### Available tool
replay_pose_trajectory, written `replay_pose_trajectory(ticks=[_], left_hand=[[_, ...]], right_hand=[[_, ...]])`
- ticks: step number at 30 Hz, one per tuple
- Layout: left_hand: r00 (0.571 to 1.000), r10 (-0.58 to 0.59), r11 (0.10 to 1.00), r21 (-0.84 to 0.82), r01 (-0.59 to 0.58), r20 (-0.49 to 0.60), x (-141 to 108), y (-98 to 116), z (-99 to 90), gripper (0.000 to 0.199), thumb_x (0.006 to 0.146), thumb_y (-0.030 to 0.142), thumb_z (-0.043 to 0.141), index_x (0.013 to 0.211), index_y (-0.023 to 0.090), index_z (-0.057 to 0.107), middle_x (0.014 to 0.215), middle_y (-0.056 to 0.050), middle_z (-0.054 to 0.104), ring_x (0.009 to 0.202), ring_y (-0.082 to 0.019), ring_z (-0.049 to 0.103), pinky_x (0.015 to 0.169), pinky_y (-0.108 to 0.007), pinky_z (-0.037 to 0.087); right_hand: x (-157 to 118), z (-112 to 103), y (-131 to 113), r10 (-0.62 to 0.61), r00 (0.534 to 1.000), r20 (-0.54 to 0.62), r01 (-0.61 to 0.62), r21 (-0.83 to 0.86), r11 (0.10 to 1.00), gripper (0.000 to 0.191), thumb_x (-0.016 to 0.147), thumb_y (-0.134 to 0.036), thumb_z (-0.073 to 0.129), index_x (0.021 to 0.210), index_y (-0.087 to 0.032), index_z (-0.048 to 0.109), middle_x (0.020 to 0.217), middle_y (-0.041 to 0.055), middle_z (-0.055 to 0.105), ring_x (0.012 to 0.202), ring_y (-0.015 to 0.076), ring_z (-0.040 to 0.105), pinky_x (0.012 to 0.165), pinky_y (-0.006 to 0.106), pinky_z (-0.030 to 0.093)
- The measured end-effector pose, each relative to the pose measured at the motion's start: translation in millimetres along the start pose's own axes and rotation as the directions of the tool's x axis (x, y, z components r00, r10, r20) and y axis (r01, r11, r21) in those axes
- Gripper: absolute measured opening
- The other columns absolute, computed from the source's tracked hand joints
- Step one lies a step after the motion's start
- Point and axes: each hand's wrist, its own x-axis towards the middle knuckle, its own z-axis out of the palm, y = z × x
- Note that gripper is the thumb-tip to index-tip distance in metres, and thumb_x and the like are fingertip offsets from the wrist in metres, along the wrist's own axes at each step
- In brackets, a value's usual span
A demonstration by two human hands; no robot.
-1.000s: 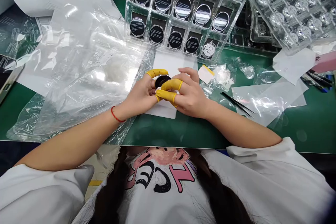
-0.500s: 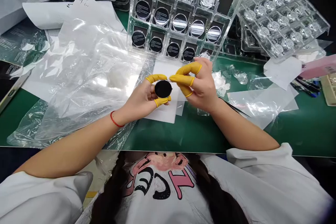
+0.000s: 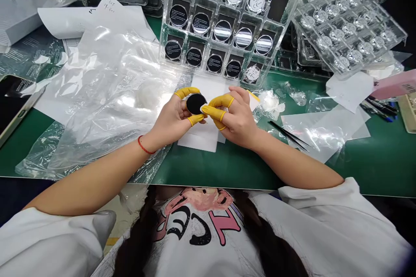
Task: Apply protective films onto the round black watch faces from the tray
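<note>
My left hand (image 3: 173, 114), in yellow finger cots, grips a round black watch head (image 3: 195, 104) by its edge, dark face up. Pinched in the yellow-cotted fingers of my right hand (image 3: 232, 114) is a small white wad (image 3: 203, 107), which touches the lower right rim of the face. Just beyond my hands is a clear plastic tray (image 3: 240, 45) whose pockets hold several similar round watch heads, some with printed black faces, some with white labels. White paper (image 3: 203, 140) lies beneath my hands.
Black tweezers (image 3: 289, 135) lie right of my right hand. A clear plastic bag (image 3: 107, 108) spreads on the left, near a phone (image 3: 14, 101). Another filled tray (image 3: 351, 30) sits tilted at the right. Pens (image 3: 380, 108) and crumpled white tissue (image 3: 271, 103) are on the green mat.
My right hand has moved left and down, bringing the white wad onto the watch face. My left hand has shifted slightly left with the watch head. The tweezers show more fully.
</note>
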Motion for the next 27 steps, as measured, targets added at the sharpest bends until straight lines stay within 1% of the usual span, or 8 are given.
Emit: replay_pose_trajectory(ticks=[4, 7, 11, 14, 16, 18, 23, 27], left_hand=[[0.997, 0.048, 0.999, 0.015, -0.048, -0.059, 2.8, 3.8, -2.6, 0.069, 0.064, 0.027, 0.088, 0.115, 0.023, 0.043, 0.08, 0.007, 0.066, 0.068, -0.012, 0.073, 0.072, -0.029, 0.065], [0.987, 0.121, 0.991, 0.064, -0.115, -0.103, 0.2, 8.5, -3.1, 0.067, 0.068, 0.031, 0.086, 0.118, 0.024, 0.043, 0.08, 0.006, 0.064, 0.07, -0.014, 0.072, 0.072, -0.032, 0.064], [0.971, 0.223, 0.967, 0.143, -0.209, -0.092, -8.4, 10.3, -4.5, 0.071, 0.07, 0.036, 0.084, 0.125, 0.027, 0.04, 0.079, 0.005, 0.061, 0.069, -0.017, 0.072, 0.074, -0.037, 0.064], [0.961, 0.269, 0.953, 0.165, -0.255, -0.067, -11.0, 7.6, -7.1, 0.074, 0.071, 0.041, 0.083, 0.128, 0.028, 0.038, 0.078, 0.005, 0.061, 0.072, -0.018, 0.073, 0.081, -0.041, 0.063], [0.954, 0.289, 0.949, 0.15, -0.276, -0.073, -9.3, 6.4, -8.6, 0.074, 0.071, 0.044, 0.083, 0.128, 0.029, 0.038, 0.078, 0.005, 0.061, 0.076, -0.02, 0.074, 0.086, -0.044, 0.062], [0.945, 0.31, 0.947, 0.12, -0.297, -0.108, -5.8, 7.2, -9.4, 0.072, 0.071, 0.047, 0.082, 0.127, 0.029, 0.039, 0.082, 0.003, 0.062, 0.083, -0.02, 0.074, 0.088, -0.045, 0.061], [0.923, 0.3, 0.954, 0.055, -0.296, -0.242, 2.3, 13.1, -8.1, 0.055, 0.079, 0.043, 0.075, 0.118, 0.032, 0.038, 0.115, -0.002, 0.063, 0.112, -0.021, 0.069, 0.091, -0.04, 0.063], [0.948, 0.214, 0.968, -0.082, -0.239, -0.234, 9.5, 7.7, -9.5, 0.048, 0.083, 0.034, 0.071, 0.115, 0.029, 0.036, 0.112, -0.004, 0.066, 0.114, -0.022, 0.069, 0.093, -0.042, 0.062]], right_hand=[[5.6, -6.5, 3.6, 0.001, 1.0, -0.012, -0.001, 0.034, 0.999, 0.017, 0.095, -0.018, 0.054, 0.106, -0.027, 0.064, 0.094, -0.0004, 0.066, 0.087, 0.0134, 0.056, 0.099, 0.04, 0.043], [12.8, -21.5, 22.3, 0.196, 0.981, 0.01, -0.196, 0.028, 0.98, 0.02, 0.099, -0.025, 0.05, 0.108, -0.029, 0.067, 0.102, 0.0027, 0.068, 0.097, 0.018, 0.059, 0.098, 0.046, 0.043], [20.3, -36.8, 45.2, 0.447, 0.864, 0.233, -0.488, 0.165, 0.857, 0.047, 0.09, -0.055, 0.062, 0.128, -0.027, 0.062, 0.124, 0.0085, 0.066, 0.119, 0.0282, 0.058, 0.103, 0.055, 0.045], [24.3, -38.6, 46.5, 0.404, 0.74, 0.537, -0.644, 0.393, 0.657, 0.058, 0.081, -0.06, 0.069, 0.123, -0.021, 0.065, 0.11, 0.0078, 0.073, 0.102, 0.0232, 0.068, 0.091, 0.047, 0.057], [28.1, -41.2, 43.9, 0.418, 0.694, 0.586, -0.71, 0.46, 0.534, 0.042, 0.081, -0.051, 0.072, 0.106, -0.018, 0.071, 0.097, 0.0056, 0.075, 0.088, 0.0183, 0.07, 0.08, 0.039, 0.06], [32.9, -49.0, 42.9, 0.514, 0.721, 0.465, -0.693, 0.503, 0.517, 0.027, 0.082, -0.042, 0.073, 0.094, -0.018, 0.073, 0.093, 0.0029, 0.075, 0.084, 0.0154, 0.07, 0.077, 0.035, 0.061], [42.9, -88.1, 37.5, 0.582, 0.813, 0.025, -0.526, 0.462, 0.714, 0.013, 0.083, -0.023, 0.074, 0.095, -0.023, 0.075, 0.094, 0.0016, 0.076, 0.086, 0.0142, 0.07, 0.083, 0.035, 0.06], [48.6, -121.2, 8.3, 0.417, 0.909, -0.018, -0.384, 0.356, 0.852, 0.013, 0.086, -0.019, 0.071, 0.096, -0.028, 0.074, 0.092, 0.0012, 0.073, 0.088, 0.0166, 0.067, 0.082, 0.038, 0.057]])
